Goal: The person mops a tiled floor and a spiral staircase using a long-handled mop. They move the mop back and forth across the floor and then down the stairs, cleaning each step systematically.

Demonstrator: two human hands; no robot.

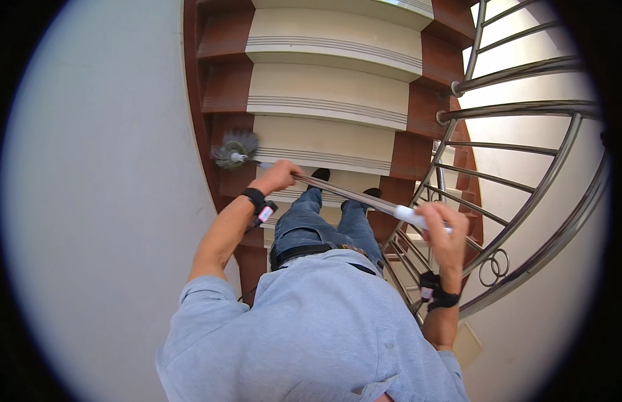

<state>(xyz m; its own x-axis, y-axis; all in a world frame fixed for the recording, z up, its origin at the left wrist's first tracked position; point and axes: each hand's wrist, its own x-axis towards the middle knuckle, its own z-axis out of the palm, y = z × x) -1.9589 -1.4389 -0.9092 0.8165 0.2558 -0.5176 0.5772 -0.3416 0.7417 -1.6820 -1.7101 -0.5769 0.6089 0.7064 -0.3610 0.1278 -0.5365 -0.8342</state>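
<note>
A long metal pole (348, 192) with a white handle slants across my front, held in both hands. My left hand (278, 176) grips the pole near its far end, beside the round bristle brush (236, 151). My right hand (444, 228) is closed on the white handle (410, 216) at the other end. The slightly blurred grey bristles are over the dark red left border of a stair tread, close to the wall. Whether they touch the tread I cannot tell.
Cream stair treads (323, 135) with grooved edges and dark red borders rise before me. A pale wall (110, 176) runs along the left. On the right curves a stainless steel railing (532, 201) with bars and rings. My dark shoes (321, 174) stand on a step below the pole.
</note>
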